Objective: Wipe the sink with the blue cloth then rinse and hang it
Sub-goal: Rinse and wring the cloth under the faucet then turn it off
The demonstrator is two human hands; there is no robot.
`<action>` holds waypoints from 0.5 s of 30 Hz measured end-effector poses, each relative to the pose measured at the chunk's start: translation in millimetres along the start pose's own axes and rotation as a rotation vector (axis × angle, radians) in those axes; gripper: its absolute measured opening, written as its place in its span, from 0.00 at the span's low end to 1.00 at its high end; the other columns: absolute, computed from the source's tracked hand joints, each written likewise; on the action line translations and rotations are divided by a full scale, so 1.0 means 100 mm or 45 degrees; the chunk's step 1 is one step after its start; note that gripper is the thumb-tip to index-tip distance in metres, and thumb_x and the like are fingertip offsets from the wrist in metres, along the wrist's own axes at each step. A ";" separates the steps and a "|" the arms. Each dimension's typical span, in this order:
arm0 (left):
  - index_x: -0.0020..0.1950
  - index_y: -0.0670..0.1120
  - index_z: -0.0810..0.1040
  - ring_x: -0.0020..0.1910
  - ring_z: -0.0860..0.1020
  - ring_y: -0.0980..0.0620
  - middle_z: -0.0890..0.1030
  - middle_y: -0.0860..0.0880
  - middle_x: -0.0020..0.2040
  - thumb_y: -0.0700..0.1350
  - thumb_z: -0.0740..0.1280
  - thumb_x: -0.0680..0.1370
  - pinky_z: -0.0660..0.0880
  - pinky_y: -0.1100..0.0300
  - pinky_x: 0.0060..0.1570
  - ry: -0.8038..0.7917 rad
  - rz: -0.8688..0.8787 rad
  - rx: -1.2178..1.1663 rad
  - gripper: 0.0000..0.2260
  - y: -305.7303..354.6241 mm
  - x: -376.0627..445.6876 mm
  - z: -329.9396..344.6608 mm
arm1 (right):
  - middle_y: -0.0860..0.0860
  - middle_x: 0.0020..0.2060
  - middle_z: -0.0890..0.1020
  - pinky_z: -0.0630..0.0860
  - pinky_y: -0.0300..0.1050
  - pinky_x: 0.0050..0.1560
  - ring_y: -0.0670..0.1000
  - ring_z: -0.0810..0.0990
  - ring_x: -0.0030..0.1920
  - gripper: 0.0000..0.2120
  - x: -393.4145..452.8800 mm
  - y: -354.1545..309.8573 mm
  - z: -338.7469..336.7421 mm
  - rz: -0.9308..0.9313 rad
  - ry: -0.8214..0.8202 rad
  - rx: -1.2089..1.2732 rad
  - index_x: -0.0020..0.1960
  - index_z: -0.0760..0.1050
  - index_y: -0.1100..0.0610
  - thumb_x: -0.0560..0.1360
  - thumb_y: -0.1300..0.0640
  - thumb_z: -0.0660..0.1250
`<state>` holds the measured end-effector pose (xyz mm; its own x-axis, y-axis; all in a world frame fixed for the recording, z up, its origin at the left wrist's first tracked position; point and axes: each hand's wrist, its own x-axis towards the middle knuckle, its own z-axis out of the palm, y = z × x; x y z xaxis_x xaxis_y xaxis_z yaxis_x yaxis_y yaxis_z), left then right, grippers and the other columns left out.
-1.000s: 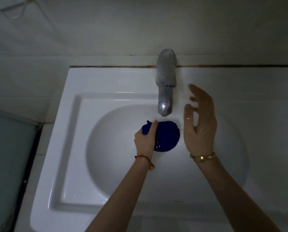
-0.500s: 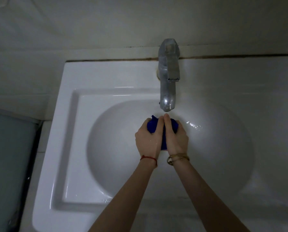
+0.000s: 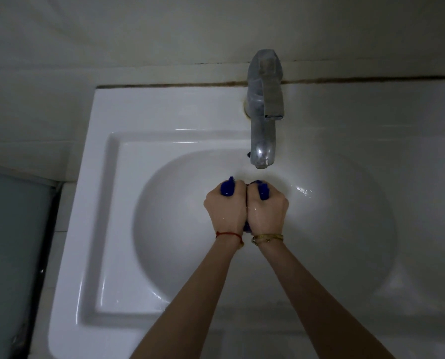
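Clenching side by side over the basin, the left hand point(image 3: 226, 208) and the right hand point(image 3: 266, 209) are both fisted around the blue cloth point(image 3: 227, 189), knuckles touching along the middle. The cloth is bunched into a short roll whose long axis seems to run left to right across the two fists; one blue end pokes up past the left hand's fingers, another bit shows beside the right hand's fingers, and a small scrap peeks out low between the wrists. Most of it is hidden inside the fists, so its folds cannot be made out. A red string point(image 3: 229, 234) circles the left wrist, a gold bracelet point(image 3: 268, 238) the right. The hands sit just below the faucet point(image 3: 264, 110) spout, above the white sink point(image 3: 164, 229). Droplets glint on the basin right of the hands. Dim light blurs the sink's right side.
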<state>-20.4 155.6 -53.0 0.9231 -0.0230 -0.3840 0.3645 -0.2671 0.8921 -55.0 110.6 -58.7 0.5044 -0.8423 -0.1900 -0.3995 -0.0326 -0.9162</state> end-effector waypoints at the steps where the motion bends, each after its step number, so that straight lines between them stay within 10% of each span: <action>1: 0.27 0.44 0.63 0.25 0.61 0.58 0.64 0.49 0.24 0.36 0.66 0.76 0.61 0.67 0.26 -0.014 -0.002 0.004 0.19 0.00 0.00 0.00 | 0.45 0.20 0.66 0.62 0.31 0.26 0.43 0.67 0.23 0.21 0.00 0.01 0.00 -0.014 -0.007 0.000 0.25 0.63 0.53 0.72 0.67 0.63; 9: 0.27 0.47 0.61 0.22 0.63 0.59 0.65 0.54 0.24 0.37 0.64 0.77 0.61 0.70 0.25 -0.124 0.032 0.065 0.20 0.02 -0.02 -0.01 | 0.47 0.25 0.72 0.68 0.37 0.29 0.43 0.70 0.27 0.11 0.03 0.09 -0.06 -0.181 -0.058 0.021 0.33 0.71 0.59 0.73 0.60 0.59; 15: 0.36 0.44 0.71 0.26 0.69 0.61 0.72 0.52 0.29 0.44 0.64 0.79 0.68 0.72 0.28 -0.082 -0.119 -0.016 0.12 0.07 -0.04 0.04 | 0.47 0.35 0.78 0.74 0.43 0.38 0.46 0.77 0.36 0.07 0.04 0.03 -0.13 0.159 -0.097 -0.022 0.46 0.74 0.55 0.77 0.51 0.63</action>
<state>-22.1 149.7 -46.3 0.8753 -0.0603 -0.4799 0.4507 -0.2587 0.8544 -64.1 99.6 -57.4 0.5064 -0.7972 -0.3287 -0.4753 0.0600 -0.8778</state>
